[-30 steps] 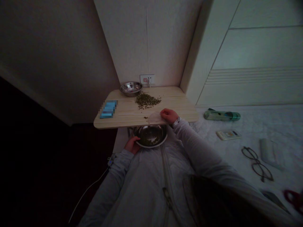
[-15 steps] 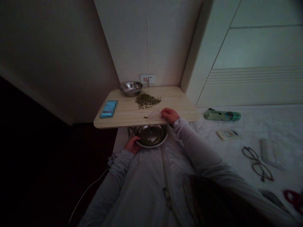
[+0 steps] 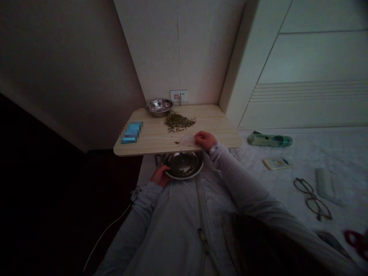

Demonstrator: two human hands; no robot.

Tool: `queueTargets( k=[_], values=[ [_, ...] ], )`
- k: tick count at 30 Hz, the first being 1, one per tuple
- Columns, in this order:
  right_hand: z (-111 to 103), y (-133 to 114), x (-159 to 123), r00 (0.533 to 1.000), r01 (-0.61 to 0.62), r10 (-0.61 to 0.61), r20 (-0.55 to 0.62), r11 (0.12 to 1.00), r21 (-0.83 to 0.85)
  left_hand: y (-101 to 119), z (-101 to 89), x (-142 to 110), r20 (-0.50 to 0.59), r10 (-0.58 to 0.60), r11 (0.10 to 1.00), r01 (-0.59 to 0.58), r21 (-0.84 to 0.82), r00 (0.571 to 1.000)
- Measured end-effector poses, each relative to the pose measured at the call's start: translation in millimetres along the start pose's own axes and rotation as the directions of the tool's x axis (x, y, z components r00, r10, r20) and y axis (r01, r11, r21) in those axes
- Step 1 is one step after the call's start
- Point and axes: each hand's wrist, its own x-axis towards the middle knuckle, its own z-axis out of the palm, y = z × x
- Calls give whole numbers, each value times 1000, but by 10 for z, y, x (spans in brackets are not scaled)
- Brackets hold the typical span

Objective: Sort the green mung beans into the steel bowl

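Observation:
My left hand grips the rim of a steel bowl below the table's front edge. Some small green-brown grains lie in that bowl. Over the front of the small wooden table, my right hand pinches a thin, clear, rounded plastic piece, its edge low over the tabletop. A few loose grains lie just left of the plastic piece. Farther back spreads a pile of the same grains, beside a second steel bowl.
A blue packet, partly pixelated, lies at the table's left. On the white bedding at right are a green case, a phone-like device, glasses and red-handled scissors. A wall socket sits behind the table.
My right hand has shifted very slightly left with the plastic piece, which shows more clearly now. My left hand and the bowl it holds stay in place.

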Motion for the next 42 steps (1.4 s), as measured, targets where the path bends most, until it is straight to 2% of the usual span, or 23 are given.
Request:
queueTargets(
  k=[6,9,20,31,39,42],
  values=[
    [-2,-25,-12,998,35,-39,43,994,102,-11,-22,26,-30,7,1000,-7,15,1000],
    [13,1,1,997,46,-52,64,994,97,-8,-22,24,-42,-8,1000,9,22,999],
    [12,-13,-10,989,86,-96,108,992,95,-24,-59,53,19,6,1000,-5,-22,1000],
    [6,-41,-28,995,56,-55,78,998,-4,-12,-20,17,25,3,1000,-3,-11,1000],
    [-9,-11,3,997,32,-37,71,997,75,-6,-21,20,-22,0,1000,0,4,1000],
    [-13,-16,0,996,27,-35,78,994,102,-4,-18,22,-10,7,1000,-7,-3,1000]
  ],
)
